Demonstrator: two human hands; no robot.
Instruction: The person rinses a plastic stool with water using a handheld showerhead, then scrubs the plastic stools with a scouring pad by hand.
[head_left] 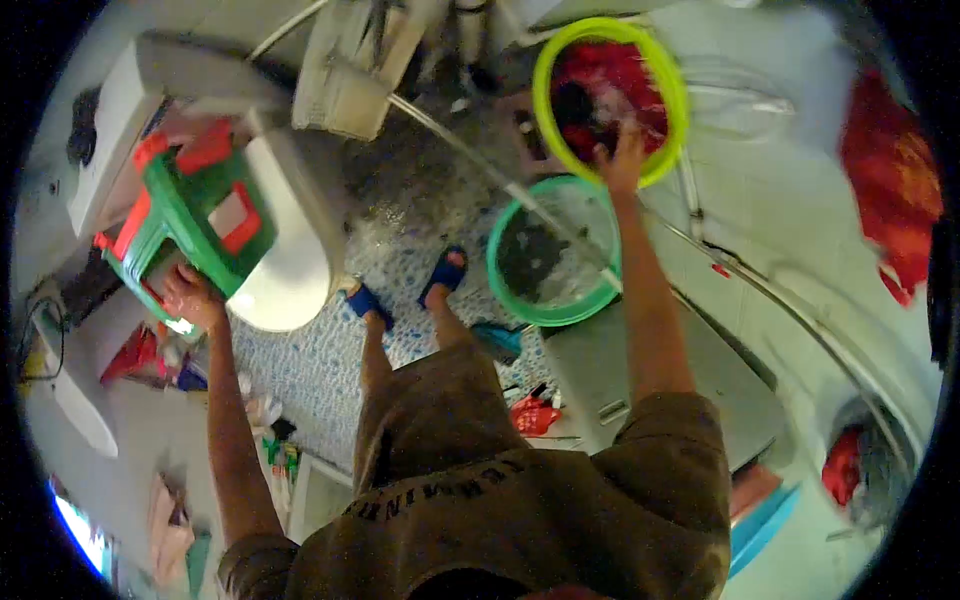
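My left hand (190,297) grips the edge of a green and red plastic stool (205,205), tilted over the white toilet (300,230). Some of its fingers are hidden behind the stool's frame. On the other side, my right hand (625,158) reaches over the near rim of a yellow-green basin (681,110). Its fingers are apart, above or touching the wet red cloth (650,95) inside; contact is hard to make out. A dark item (573,103) also lies in that basin. Just below stands a green basin (500,290) with greyish, sudsy water.
A metal pole (450,140) crosses above the floor, past the basins. Near the right arm is a grey lidded box (660,380). Red cloth (890,180) hangs on the right wall. A teal brush-like item (497,342) and a red bag (535,415) lie on the patterned floor (310,370).
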